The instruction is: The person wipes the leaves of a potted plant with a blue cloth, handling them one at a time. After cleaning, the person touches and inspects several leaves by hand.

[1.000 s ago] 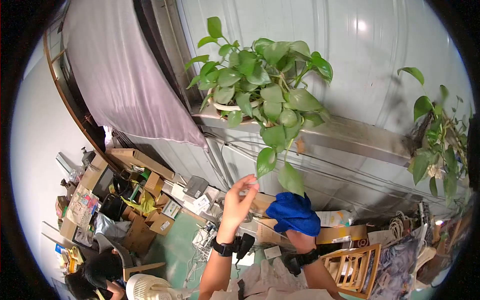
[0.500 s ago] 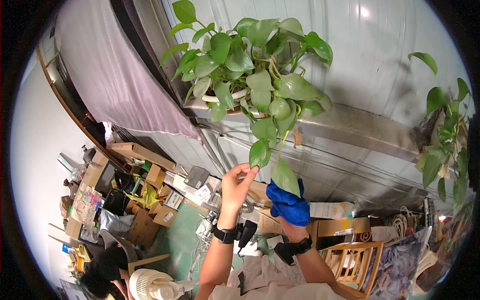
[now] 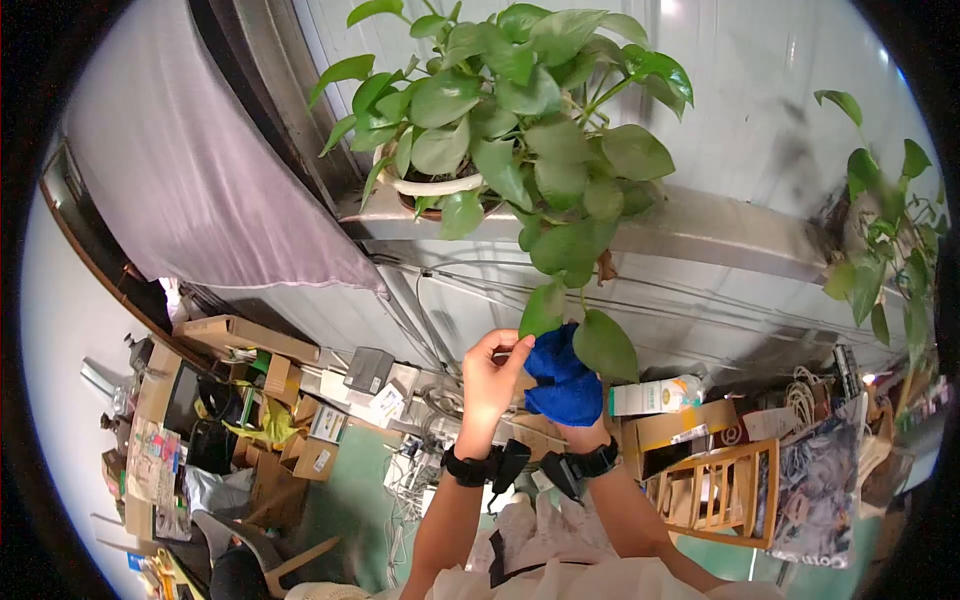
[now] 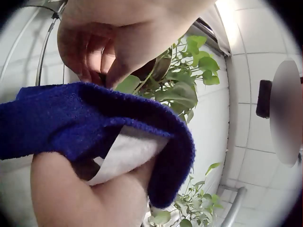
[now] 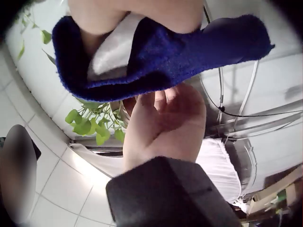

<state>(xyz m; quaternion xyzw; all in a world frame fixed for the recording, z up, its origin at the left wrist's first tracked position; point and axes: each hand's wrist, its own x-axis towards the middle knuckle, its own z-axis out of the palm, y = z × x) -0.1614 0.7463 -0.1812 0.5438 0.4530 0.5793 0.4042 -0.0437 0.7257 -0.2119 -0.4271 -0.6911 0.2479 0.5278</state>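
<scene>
A potted pothos with broad green leaves [image 3: 500, 90] hangs over the rim of its white pot [image 3: 440, 185] on a metal ledge. My left hand [image 3: 488, 380] pinches the tip of a low leaf [image 3: 543, 308] between thumb and fingers. Just to the right, my right hand [image 3: 588, 438] holds a bunched blue cloth [image 3: 565, 390] close against that leaf, and the cloth hides most of its fingers. Another leaf [image 3: 606, 345] hangs in front of the cloth. In the left wrist view, a white piece [image 4: 130, 151] shows within the cloth's fold, by the right hand's fingers.
Along the ledge [image 3: 740, 230], a second trailing plant [image 3: 880, 250] stands at the far right. A mauve curtain [image 3: 220, 170] hangs on the left. Below are cables, cardboard boxes [image 3: 690, 425], a wooden chair [image 3: 715, 490] and a cluttered shelf area at the left.
My left hand has risen to the leaf and taken its tip. The right hand has brought the blue cloth leftward, up beside the leaf. The head view has moved closer to the plant.
</scene>
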